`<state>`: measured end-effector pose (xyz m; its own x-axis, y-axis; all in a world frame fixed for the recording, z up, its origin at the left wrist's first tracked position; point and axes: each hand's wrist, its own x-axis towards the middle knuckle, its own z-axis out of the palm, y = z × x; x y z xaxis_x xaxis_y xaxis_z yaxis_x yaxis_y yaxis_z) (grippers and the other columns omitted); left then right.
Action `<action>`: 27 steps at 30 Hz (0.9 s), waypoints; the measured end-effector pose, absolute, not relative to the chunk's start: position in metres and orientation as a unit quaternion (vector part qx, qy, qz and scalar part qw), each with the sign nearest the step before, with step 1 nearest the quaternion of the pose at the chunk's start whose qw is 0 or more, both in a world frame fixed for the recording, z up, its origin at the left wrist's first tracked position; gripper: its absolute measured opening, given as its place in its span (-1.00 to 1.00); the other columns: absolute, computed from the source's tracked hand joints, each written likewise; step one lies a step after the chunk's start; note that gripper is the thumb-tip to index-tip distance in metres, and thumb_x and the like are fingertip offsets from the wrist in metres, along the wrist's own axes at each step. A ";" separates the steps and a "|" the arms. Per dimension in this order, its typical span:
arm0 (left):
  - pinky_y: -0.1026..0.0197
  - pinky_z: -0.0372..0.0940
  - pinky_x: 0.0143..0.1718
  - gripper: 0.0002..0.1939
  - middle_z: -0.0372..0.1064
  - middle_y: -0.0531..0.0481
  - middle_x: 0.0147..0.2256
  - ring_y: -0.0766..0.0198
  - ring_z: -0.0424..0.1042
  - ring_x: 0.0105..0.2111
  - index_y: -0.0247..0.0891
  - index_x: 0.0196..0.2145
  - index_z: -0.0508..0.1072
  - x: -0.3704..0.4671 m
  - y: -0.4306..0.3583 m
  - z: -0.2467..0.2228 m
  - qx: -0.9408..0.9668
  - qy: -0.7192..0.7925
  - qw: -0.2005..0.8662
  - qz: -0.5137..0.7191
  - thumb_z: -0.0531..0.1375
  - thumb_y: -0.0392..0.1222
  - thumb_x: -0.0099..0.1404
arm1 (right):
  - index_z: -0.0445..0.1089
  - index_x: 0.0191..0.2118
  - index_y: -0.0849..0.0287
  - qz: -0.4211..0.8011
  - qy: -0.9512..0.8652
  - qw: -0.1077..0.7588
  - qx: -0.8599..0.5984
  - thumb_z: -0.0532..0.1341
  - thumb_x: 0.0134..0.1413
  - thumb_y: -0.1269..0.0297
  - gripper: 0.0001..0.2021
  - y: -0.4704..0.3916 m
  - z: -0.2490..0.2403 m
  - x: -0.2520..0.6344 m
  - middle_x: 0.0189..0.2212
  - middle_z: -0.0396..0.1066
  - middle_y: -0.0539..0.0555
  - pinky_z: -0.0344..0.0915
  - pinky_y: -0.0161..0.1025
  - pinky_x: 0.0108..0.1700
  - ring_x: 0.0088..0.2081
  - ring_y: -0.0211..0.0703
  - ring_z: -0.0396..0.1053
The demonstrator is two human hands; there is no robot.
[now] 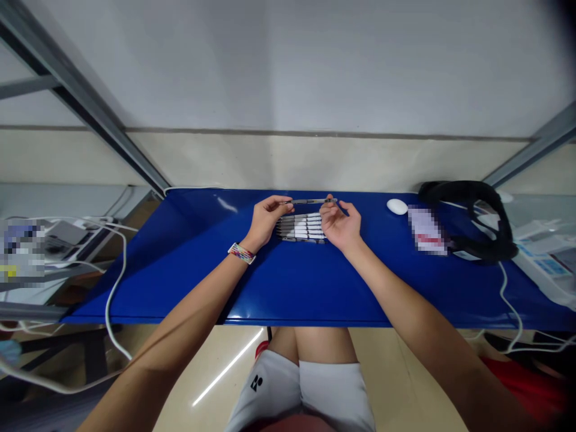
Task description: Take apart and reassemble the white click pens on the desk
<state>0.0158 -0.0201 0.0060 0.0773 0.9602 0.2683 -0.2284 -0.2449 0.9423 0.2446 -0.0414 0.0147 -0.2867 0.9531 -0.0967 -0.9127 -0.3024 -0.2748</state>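
Pinching one end of the pen with left hand, curling right hand at the other; likely light, stiff, slick, best held near both ends.

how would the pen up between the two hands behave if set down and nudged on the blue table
The pen is probably stiff, spanning straight from left hand to right hand. Its slim body suggests little weight. The glossy table may let it slide, and its narrow barrel might roll.
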 end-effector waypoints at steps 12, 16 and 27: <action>0.07 0.50 -0.03 -0.75 0.65 -0.05 -0.29 0.20 0.63 -0.25 -0.21 -0.16 0.70 0.014 -0.018 0.003 0.528 0.349 0.505 0.588 0.51 -0.11 0.23 | 0.47 -0.07 0.21 0.803 -0.030 0.585 -0.108 0.20 0.16 0.41 -0.77 -0.044 0.018 0.243 -0.45 0.44 -0.02 0.47 -0.50 -0.43 -0.47 -0.36 0.40; 0.10 0.49 -0.05 -0.76 0.65 -0.04 -0.29 0.22 0.63 -0.25 -0.21 -0.15 0.70 0.014 -0.018 0.002 0.529 0.341 0.508 0.588 0.51 -0.12 0.24 | 0.47 -0.19 0.18 0.795 -0.058 0.587 -0.140 0.26 0.14 0.46 -0.88 -0.042 0.019 0.243 -0.50 0.39 -0.07 0.38 -0.55 -0.50 -0.53 -0.41 0.33; 0.13 0.48 -0.08 -0.73 0.65 -0.04 -0.31 0.22 0.63 -0.27 -0.22 -0.15 0.70 0.014 -0.017 0.002 0.523 0.348 0.507 0.590 0.52 -0.10 0.21 | 0.48 -0.16 0.19 0.791 -0.054 0.592 -0.144 0.27 0.09 0.47 -0.82 -0.042 0.017 0.242 -0.48 0.43 -0.05 0.41 -0.55 -0.46 -0.51 -0.41 0.36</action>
<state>0.0140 -0.0165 0.0024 0.0606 0.9625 0.2643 -0.2338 -0.2437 0.9413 0.2418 -0.0421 0.0167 -0.2583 0.9520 -0.1642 -0.9207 -0.2940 -0.2566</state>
